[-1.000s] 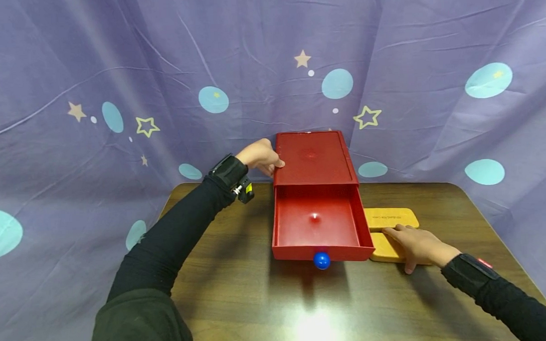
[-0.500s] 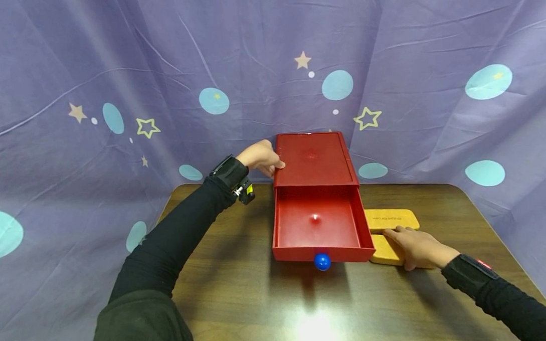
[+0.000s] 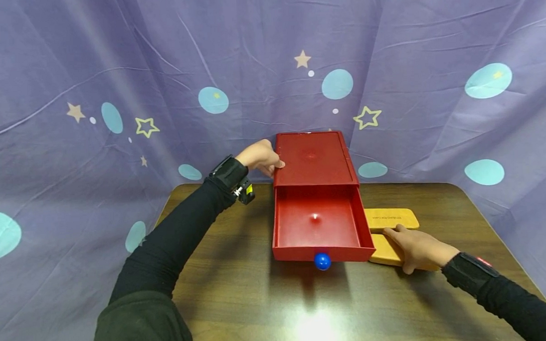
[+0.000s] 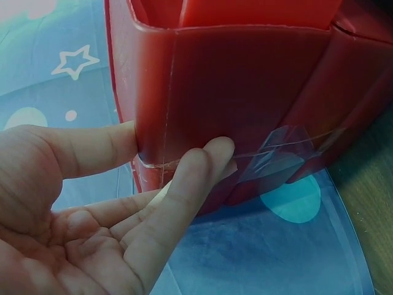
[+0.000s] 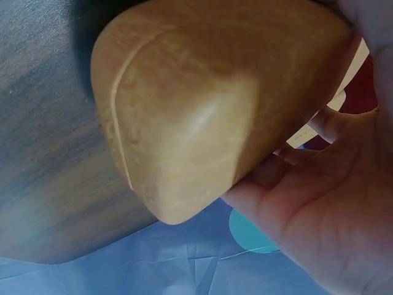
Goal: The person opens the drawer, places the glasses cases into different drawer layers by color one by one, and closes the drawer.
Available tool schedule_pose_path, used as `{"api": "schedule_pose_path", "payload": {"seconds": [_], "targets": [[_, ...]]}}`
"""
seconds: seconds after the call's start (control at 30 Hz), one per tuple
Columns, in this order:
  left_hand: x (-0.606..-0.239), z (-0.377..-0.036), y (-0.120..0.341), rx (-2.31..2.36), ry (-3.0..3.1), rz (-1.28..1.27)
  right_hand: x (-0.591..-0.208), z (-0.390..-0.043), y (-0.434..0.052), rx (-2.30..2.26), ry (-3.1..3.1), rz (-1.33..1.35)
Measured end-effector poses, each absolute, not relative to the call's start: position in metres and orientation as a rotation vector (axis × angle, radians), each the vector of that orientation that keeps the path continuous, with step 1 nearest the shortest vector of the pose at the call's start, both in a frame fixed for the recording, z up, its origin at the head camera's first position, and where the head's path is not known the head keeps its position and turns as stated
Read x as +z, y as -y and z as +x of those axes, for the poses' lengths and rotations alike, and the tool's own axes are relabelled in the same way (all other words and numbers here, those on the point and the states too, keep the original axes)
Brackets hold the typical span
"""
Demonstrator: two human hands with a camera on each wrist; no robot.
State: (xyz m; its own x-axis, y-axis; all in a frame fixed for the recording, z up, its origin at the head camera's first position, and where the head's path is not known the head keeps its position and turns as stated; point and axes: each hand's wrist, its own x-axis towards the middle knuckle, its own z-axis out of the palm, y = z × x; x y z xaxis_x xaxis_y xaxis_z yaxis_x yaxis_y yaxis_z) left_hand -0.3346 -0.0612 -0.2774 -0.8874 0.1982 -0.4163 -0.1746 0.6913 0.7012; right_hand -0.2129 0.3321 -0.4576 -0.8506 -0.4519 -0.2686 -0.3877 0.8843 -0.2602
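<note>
A red drawer box (image 3: 315, 156) stands at the table's back, its drawer (image 3: 315, 229) pulled out with nothing inside and a blue ball knob (image 3: 322, 261) in front. My left hand (image 3: 261, 158) holds the box's left edge, thumb on top; the left wrist view shows the thumb (image 4: 95, 147) and fingers on either side of a corner. My right hand (image 3: 420, 245) grips a yellow glasses case (image 3: 386, 250), whose rounded, seamed end (image 5: 184, 123) fills the right wrist view. My palm hides part of it in the head view.
A second yellow case (image 3: 392, 218), with small print, lies just behind the gripped one, beside the drawer's right wall. A purple star-patterned curtain (image 3: 251, 66) hangs behind the wooden table (image 3: 232, 292). Clear tape (image 4: 282, 153) runs along the box's side.
The nearer case has turned slightly, its right end shifting toward me under my right hand. The left hand, box and drawer stay as they were.
</note>
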Motion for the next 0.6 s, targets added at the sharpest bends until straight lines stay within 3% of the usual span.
{"api": "schedule_pose_path", "payload": {"seconds": [0.6], "targets": [[-0.278, -0.334, 0.062, 1.064, -2.46, 0.026, -0.402, -0.22, -0.354, -0.381, -2.855, -0.782]]}}
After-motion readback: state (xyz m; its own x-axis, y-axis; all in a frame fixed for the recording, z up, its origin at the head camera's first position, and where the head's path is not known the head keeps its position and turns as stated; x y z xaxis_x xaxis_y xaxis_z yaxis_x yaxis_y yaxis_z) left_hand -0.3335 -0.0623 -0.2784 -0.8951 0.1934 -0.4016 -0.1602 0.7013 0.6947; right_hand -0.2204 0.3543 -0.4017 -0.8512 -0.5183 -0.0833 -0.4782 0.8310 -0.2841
